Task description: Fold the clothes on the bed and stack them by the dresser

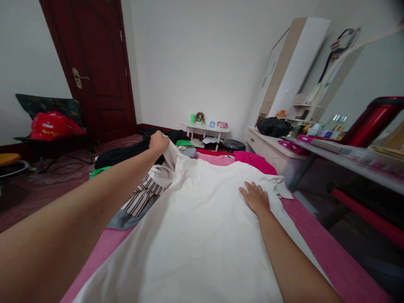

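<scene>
A white t-shirt [202, 223] lies spread out on a pink bed [318, 244]. My left hand [158, 142] reaches far forward and is closed on the shirt's left sleeve or shoulder, lifting that corner a little. My right hand [256, 198] lies flat on the shirt near its right shoulder, fingers stretched out, pressing the cloth down. Beside the left sleeve sits a pile of other clothes: a striped garment [142, 198], a grey one and a black one [126, 153].
A bright pink garment [254, 162] lies at the bed's far end. A white dresser [271, 149] with a black bag stands at right, a cluttered grey table [347, 158] nearer. A small white table [206, 128], a dark red door [94, 67] and a chair with a red bag [53, 126] are beyond.
</scene>
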A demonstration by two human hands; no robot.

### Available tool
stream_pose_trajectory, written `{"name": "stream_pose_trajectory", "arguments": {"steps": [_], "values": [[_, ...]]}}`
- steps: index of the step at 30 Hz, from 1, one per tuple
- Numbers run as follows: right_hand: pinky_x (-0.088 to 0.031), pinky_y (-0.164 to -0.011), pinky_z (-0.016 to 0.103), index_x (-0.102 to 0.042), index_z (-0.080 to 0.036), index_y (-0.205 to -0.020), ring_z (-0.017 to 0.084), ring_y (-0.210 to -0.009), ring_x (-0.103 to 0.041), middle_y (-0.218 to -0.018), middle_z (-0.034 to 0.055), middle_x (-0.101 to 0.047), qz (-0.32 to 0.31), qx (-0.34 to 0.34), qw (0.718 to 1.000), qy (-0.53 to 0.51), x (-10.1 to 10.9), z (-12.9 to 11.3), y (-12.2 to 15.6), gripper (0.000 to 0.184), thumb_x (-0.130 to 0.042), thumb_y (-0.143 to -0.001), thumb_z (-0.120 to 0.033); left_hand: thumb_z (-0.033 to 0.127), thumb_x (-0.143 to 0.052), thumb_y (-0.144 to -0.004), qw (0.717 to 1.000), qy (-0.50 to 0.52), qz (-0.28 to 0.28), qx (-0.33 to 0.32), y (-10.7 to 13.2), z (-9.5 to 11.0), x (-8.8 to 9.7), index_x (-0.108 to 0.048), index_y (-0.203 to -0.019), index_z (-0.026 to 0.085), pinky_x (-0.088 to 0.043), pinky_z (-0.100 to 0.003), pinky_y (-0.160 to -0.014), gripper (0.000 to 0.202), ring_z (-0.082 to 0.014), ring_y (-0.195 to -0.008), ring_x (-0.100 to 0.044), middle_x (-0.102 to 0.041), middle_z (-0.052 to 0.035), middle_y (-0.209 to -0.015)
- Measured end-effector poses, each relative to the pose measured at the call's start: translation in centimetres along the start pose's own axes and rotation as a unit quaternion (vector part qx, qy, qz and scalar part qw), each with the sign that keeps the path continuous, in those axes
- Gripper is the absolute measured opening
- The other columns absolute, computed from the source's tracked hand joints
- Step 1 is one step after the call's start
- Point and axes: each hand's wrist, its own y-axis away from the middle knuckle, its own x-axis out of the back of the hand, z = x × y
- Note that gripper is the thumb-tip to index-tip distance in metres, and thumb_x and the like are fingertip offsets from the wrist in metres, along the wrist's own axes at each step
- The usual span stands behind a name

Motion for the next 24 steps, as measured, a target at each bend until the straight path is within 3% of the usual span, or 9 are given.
{"name": "stream_pose_trajectory", "arguments": {"steps": [2,6,10,12,15,17,19,21,24], "values": [[-0.019,-0.111,0.050,-0.036,-0.026,-0.145,0.031,-0.140,-0.023,-0.154,0.0071,-0.027,0.003,-0.001,1.000,-0.007,0.1,0.0,0.1,0.061,-0.024,-0.092,-0.056,0.022,-0.057,-0.079,0.998,-0.052,0.006,-0.025,-0.6,0.3,0.5,-0.061,-0.100,0.012,-0.045,-0.049,-0.088,0.023,-0.0390,-0.108,-0.059,-0.064,-0.0238,-0.106],[-0.019,-0.112,0.050,-0.038,-0.027,-0.144,0.030,-0.140,-0.024,-0.153,0.0066,-0.030,0.008,-0.002,1.000,-0.011,0.1,-0.1,0.1,0.060,-0.026,-0.092,-0.055,0.019,-0.052,-0.084,0.981,-0.138,0.014,-0.137,-1.6,2.5,0.9,-0.058,-0.107,0.013,-0.041,-0.054,-0.092,0.024,-0.0396,-0.112,-0.056,-0.063,-0.0221,-0.106],[-0.019,-0.112,0.051,-0.037,-0.026,-0.144,0.031,-0.141,-0.023,-0.154,0.0063,-0.028,0.009,-0.002,1.000,-0.016,0.1,-0.1,0.1,0.060,-0.027,-0.092,-0.055,0.018,-0.054,-0.086,0.981,0.014,0.004,-0.194,-0.1,8.8,0.4,-0.058,-0.102,0.014,-0.041,-0.045,-0.096,0.017,-0.0310,-0.111,-0.057,-0.063,-0.0147,-0.107],[-0.019,-0.112,0.051,-0.038,-0.026,-0.144,0.031,-0.141,-0.023,-0.154,0.0061,-0.028,0.009,0.000,1.000,-0.021,0.0,0.0,0.0,0.060,-0.027,-0.093,-0.055,0.014,-0.051,-0.088,0.965,0.161,-0.066,-0.199,2.5,12.4,0.3,-0.055,-0.106,0.012,-0.045,-0.036,-0.092,0.019,-0.0228,-0.103,-0.060,-0.063,-0.0122,-0.104],[-0.019,-0.112,0.049,-0.044,-0.022,-0.140,0.030,-0.139,-0.026,-0.151,0.0075,-0.033,0.021,0.008,0.999,-0.049,-0.2,0.5,-0.3,0.058,-0.033,-0.092,-0.053,0.017,-0.050,-0.090,0.867,0.339,-0.259,-0.257,7.8,14.9,0.9,-0.044,-0.123,0.011,-0.050,-0.029,-0.079,0.034,-0.0172,-0.094,-0.063,-0.061,-0.0140,-0.112],[-0.023,-0.112,0.042,-0.051,-0.017,-0.134,0.026,-0.136,-0.034,-0.146,0.0094,-0.042,0.046,0.017,0.993,-0.105,-0.3,1.0,-0.5,0.055,-0.036,-0.091,-0.049,0.019,-0.056,-0.087,0.819,0.330,-0.351,-0.310,11.3,13.6,2.2,-0.046,-0.122,0.012,-0.050,-0.027,-0.078,0.037,-0.0169,-0.094,-0.063,-0.061,-0.0146,-0.115],[-0.032,-0.106,0.034,-0.057,-0.015,-0.126,0.023,-0.126,-0.046,-0.135,0.0097,-0.054,0.071,0.018,0.979,-0.190,-0.2,1.6,-0.6,0.051,-0.034,-0.091,-0.045,0.021,-0.060,-0.083,0.822,0.210,-0.403,-0.343,14.1,10.1,4.1,-0.052,-0.117,0.015,-0.049,-0.027,-0.077,0.035,-0.0172,-0.089,-0.063,-0.065,-0.0111,-0.107],[-0.040,-0.097,0.031,-0.061,-0.017,-0.118,0.022,-0.116,-0.055,-0.123,0.0091,-0.063,0.087,0.006,0.963,-0.256,0.2,2.0,-0.5,0.050,-0.029,-0.092,-0.046,0.027,-0.060,-0.083,0.829,0.024,-0.422,-0.365,15.9,5.5,6.2,-0.055,-0.114,0.017,-0.048,-0.029,-0.073,0.033,-0.0189,-0.082,-0.064,-0.068,-0.0071,-0.095],[-0.044,-0.089,0.032,-0.065,-0.019,-0.109,0.024,-0.108,-0.058,-0.113,0.0103,-0.067,0.097,-0.023,0.963,-0.252,1.0,1.4,0.0,0.055,-0.023,-0.093,-0.050,0.043,-0.062,-0.078,0.830,-0.198,-0.392,-0.345,17.2,-1.3,9.6,-0.059,-0.109,0.019,-0.045,-0.032,-0.069,0.039,-0.0246,-0.079,-0.063,-0.068,-0.0075,-0.086]]}}
